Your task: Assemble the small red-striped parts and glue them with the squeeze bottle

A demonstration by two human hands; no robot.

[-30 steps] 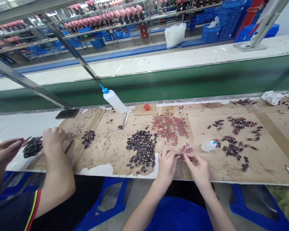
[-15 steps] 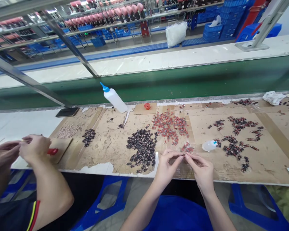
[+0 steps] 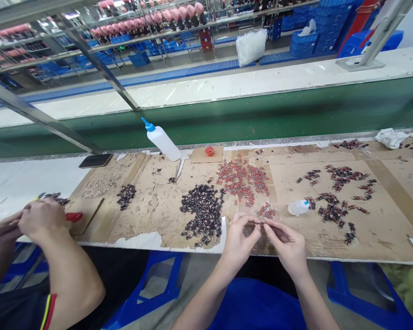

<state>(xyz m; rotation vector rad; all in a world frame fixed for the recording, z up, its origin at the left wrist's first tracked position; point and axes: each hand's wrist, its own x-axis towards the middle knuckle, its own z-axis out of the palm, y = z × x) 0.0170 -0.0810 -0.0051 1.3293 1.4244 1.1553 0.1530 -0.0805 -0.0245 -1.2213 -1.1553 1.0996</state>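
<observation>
My left hand (image 3: 241, 238) and my right hand (image 3: 287, 245) meet at the fingertips over the near edge of the cardboard. Between them they pinch a small dark and red part (image 3: 261, 223), mostly hidden by the fingers. Just beyond lies a little cluster of red parts (image 3: 266, 211), with a larger pile of red parts (image 3: 242, 181) behind it. Left of my left hand spreads a heap of small black parts (image 3: 201, 213). A small white bottle with a blue tip (image 3: 298, 207) lies to the right of my right hand.
Black-and-red pieces (image 3: 333, 208) are scattered at the right. A large white bottle (image 3: 163, 143) leans near a red cap (image 3: 209, 151). At the left, a co-worker's hands (image 3: 43, 217) work near a red object (image 3: 74, 217). A dark phone (image 3: 95, 160) lies at the back.
My fingertips have shifted slightly around the small part, my hands staying in place. The co-worker's hands have moved a little left and down, uncovering dark pieces behind them.
</observation>
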